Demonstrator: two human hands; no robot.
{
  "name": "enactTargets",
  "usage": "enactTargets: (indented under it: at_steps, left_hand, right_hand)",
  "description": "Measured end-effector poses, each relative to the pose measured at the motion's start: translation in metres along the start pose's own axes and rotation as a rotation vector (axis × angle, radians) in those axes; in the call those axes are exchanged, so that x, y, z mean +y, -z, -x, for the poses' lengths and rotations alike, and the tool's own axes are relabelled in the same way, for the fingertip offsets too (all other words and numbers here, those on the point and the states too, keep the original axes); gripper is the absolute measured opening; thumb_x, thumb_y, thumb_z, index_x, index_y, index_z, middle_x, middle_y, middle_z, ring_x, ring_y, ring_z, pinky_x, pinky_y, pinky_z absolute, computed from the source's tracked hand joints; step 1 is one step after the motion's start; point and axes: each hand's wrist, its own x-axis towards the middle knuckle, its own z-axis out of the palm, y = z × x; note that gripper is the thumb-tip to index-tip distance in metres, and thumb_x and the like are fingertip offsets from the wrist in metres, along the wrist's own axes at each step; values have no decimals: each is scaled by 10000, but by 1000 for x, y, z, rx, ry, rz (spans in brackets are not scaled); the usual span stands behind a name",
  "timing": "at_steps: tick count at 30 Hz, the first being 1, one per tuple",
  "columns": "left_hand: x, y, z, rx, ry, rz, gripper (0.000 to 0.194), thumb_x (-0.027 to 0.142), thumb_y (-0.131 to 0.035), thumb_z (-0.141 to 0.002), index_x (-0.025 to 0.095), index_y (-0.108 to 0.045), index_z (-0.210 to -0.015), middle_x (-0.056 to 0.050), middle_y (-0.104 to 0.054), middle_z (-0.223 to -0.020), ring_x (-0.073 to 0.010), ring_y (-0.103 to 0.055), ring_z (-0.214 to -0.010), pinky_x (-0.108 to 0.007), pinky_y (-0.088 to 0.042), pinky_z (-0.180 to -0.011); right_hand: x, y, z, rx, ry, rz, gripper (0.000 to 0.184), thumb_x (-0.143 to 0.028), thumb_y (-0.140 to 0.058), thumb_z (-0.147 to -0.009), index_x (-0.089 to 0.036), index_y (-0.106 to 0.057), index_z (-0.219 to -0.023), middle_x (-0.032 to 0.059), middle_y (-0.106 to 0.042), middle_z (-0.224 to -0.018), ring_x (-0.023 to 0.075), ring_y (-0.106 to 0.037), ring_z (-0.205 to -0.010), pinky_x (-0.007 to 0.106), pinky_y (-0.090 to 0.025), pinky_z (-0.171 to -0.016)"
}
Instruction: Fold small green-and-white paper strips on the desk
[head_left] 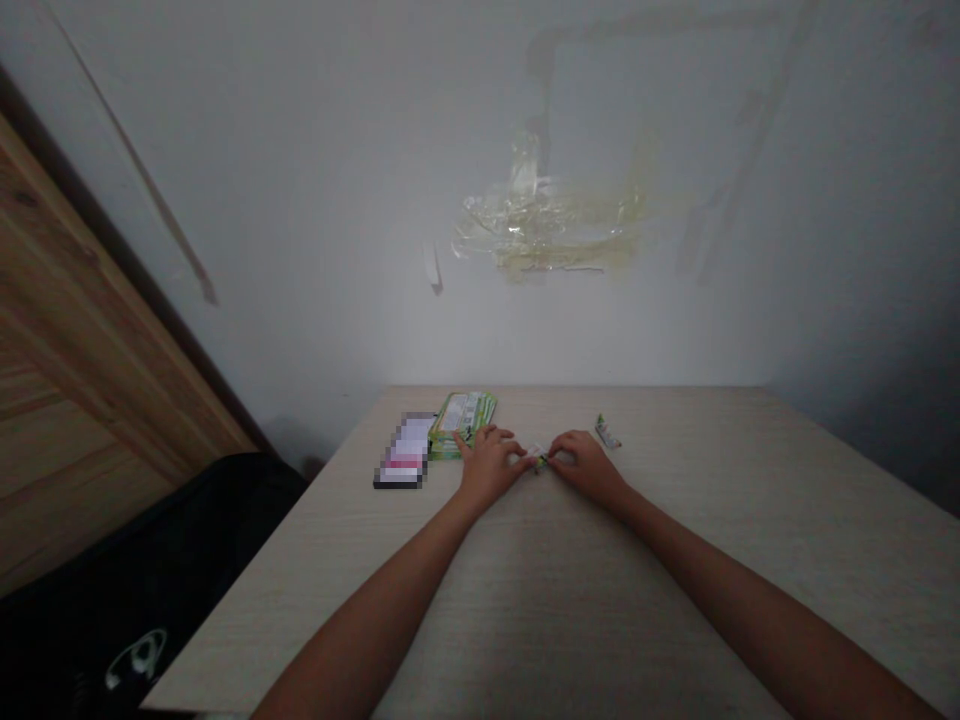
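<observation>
A small folded piece of printed paper [538, 459], white with green and yellow marks, is low over the table between my two hands. My left hand [489, 462] pinches its left side between thumb and forefinger, the other fingers spread toward the green printed sheets [459, 408]. From the right, my right hand [586, 462] has its thumb and fingertips closed on the opposite edge. Just beyond the right hand lies another small folded printed piece [607, 432]. The fingers partly cover the held piece, so its exact shape cannot be made out.
A phone [401, 462] with a blurred screen lies left of the green sheets. The pale wooden table [750, 470] meets a wall [337, 250] with peeling tape [547, 225]. On the left are a black bag [187, 560] and a wooden panel [90, 330].
</observation>
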Motion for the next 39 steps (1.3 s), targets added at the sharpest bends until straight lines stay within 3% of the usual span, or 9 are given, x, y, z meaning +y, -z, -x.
enactTargets:
  at_steps: [15,23,33,39]
  left_hand:
    - [4,4,2,-63,29,-55,297,563,-703,-735,362,-720,-952,-3,-602,-1270,-322,-366,-1303,-729,70,-1071]
    - [6,-2,2,-42,29,-51,299,529,-719,-727,344,-709,-961,-15,-602,-1264,-326,-380,-1291,-734,47,-1074]
    - [5,-5,3,-32,14,-41,313,515,-704,-747,376,-704,-1027,-23,-608,-1262,-315,-387,-1291,-693,66,-1101]
    - [7,-7,5,-25,14,-62,300,510,-689,-762,429,-697,-1052,-4,-597,-1269,-323,-395,-1288,-721,35,-1086]
  right_hand:
    - [-2,0,0,-27,32,39,153,-193,-642,-777,-225,-721,-904,63,-663,-991,225,-584,-986,378,-449,-909]
    - [2,-2,-1,-37,21,33,160,-189,-650,-771,-229,-731,-903,63,-659,-1009,221,-585,-986,380,-449,-915]
    - [5,-2,-1,16,67,-65,133,-184,-626,-814,-225,-735,-878,63,-705,-984,208,-619,-960,374,-468,-911]
    - [1,-1,-1,6,84,-6,165,-156,-601,-814,-215,-747,-864,78,-720,-968,217,-631,-946,383,-480,-890]
